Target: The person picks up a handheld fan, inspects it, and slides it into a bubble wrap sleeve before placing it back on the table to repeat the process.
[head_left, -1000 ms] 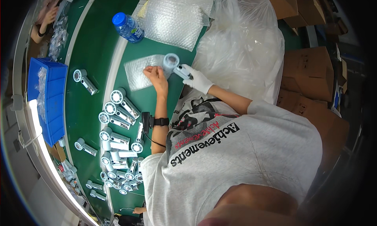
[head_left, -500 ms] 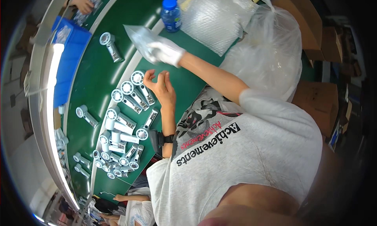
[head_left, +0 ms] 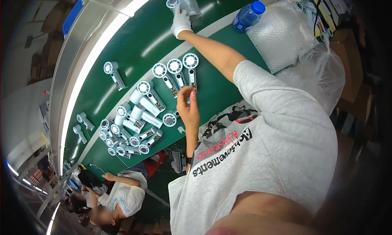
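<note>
My right hand (head_left: 181,22), in a white glove, reaches far over the green belt. Its fingers close round the handle of a pale blue handheld fan (head_left: 172,3), the handle hidden beneath them. Against the fan and fingers lies a clear bubble bag (head_left: 188,1); whether anything is inside it I cannot make out. My bare left hand (head_left: 188,108) hovers open and loosely curled over the near tabletop. Its fingertips overlap the handle ends of three fans in a row (head_left: 174,66); contact is unclear. Beside the wrist, another fan (head_left: 169,119) has its handle partly covered by the hand.
Several fans (head_left: 139,122) crowd the table's left side. A single fan (head_left: 114,75) lies on the belt (head_left: 143,34). A blue bottle (head_left: 248,16) stands beside bubble wrap sheets (head_left: 281,34) and a large clear bag (head_left: 314,77). A co-worker (head_left: 122,190) sits farther left.
My right hand has gone from over the table out to the belt, onto a fan there, and the bubble bag is there too. My left hand has shifted toward the handle ends. The view has turned.
</note>
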The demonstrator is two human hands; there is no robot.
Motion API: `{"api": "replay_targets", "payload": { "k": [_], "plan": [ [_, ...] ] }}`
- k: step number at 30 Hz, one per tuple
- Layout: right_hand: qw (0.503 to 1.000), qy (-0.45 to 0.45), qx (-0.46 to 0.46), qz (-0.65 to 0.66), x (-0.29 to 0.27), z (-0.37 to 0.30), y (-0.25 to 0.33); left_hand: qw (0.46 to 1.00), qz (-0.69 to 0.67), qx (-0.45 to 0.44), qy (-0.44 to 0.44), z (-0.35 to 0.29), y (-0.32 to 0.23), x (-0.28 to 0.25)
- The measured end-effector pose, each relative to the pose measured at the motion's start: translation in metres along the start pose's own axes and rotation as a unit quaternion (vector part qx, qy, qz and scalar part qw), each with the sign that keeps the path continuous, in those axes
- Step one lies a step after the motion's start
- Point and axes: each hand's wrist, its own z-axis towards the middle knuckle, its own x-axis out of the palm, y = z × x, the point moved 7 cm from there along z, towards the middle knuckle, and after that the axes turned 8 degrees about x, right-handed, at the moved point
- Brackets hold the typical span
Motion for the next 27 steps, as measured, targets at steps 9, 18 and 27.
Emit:
{"api": "replay_targets", "payload": {
  "k": [9, 18, 27],
  "plan": [
    [0.827, 0.447, -0.108, 0.324, -0.114, -0.144, -0.007, 0.931, -0.316, -0.15, -0.106, 0.049, 0.058, -0.007],
    [0.934, 0.131, -0.231, 0.24, -0.218, -0.148, 0.017, 0.918, -0.386, -0.082, 0.03, 0.028, 0.0, 0.016],
    [0.735, 0.422, -0.038, 0.529, -0.195, -0.156, 0.029, 0.91, -0.379, -0.115, 0.121, 0.01, -0.006, 0.029]
  ]
}}
